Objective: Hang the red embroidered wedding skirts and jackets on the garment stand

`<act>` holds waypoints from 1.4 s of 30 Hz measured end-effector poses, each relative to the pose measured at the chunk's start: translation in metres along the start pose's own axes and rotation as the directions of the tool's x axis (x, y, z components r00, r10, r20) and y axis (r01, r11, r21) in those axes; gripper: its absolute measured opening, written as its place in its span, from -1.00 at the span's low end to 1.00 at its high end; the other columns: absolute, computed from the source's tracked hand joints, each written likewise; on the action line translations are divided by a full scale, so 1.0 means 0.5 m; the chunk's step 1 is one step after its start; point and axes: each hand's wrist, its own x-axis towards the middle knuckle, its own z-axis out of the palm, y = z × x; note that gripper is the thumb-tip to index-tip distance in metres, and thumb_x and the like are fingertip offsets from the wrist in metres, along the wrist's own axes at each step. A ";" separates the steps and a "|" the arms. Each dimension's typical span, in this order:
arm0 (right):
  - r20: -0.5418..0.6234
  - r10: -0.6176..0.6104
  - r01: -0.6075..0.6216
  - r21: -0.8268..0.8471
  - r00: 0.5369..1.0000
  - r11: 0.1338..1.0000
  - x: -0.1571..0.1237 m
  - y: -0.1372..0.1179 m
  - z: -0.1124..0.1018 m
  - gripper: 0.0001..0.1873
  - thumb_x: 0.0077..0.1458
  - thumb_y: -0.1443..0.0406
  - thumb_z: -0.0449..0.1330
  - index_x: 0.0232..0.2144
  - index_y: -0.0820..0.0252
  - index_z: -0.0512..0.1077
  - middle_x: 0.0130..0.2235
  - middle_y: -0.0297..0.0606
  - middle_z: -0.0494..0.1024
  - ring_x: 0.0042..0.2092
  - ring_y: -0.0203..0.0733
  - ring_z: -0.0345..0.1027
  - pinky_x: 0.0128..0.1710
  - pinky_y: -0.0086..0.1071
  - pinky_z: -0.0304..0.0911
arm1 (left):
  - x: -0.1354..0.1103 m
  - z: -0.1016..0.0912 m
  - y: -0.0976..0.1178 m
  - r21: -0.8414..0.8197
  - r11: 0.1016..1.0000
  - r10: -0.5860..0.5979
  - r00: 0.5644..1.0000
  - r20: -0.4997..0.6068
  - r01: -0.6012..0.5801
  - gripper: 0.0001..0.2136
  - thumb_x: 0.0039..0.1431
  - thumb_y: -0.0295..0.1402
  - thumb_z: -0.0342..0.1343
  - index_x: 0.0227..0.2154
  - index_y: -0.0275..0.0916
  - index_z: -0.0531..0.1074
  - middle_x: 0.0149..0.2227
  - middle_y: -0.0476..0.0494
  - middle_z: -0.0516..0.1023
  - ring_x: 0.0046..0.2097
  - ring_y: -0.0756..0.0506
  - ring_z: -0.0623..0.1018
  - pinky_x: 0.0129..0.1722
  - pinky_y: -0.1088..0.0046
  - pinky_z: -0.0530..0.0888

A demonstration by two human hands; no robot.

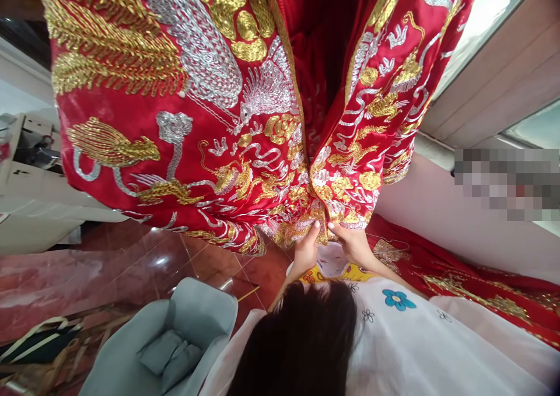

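Note:
A red satin jacket [258, 122] with dense gold and silver embroidery fills the upper middle of the view. Its two front edges part at the top, showing a dark red inside, and come together lower down. My left hand [307, 245] pinches the bottom corner of one front edge, thumb on top. Right beside it, my right hand [353, 241] grips the matching corner of the other edge, its thumb also on the cloth. Fabric hides most of the fingers. The two thumbs are close together, with the edges nearly meeting between them.
A grey armchair [157, 332] with a cushion stands at lower left on red floor tiles. More red embroidered cloth [394, 247] lies at the right. A dark bag [41, 343] rests at far lower left. Dark hair [297, 343] covers part of the bottom.

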 end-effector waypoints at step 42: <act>0.046 0.178 -0.180 0.039 0.983 0.983 -0.016 -0.030 0.007 -0.50 -0.31 0.19 0.39 -0.22 0.15 0.44 -0.25 -0.26 0.57 -0.02 -0.04 0.39 -0.05 -0.16 0.34 | -0.033 0.004 0.033 0.430 0.865 0.235 0.966 0.108 -0.259 -0.66 0.04 -0.39 0.22 -0.07 -0.22 0.46 0.04 -0.14 0.50 0.23 -0.19 0.30 0.31 0.20 0.09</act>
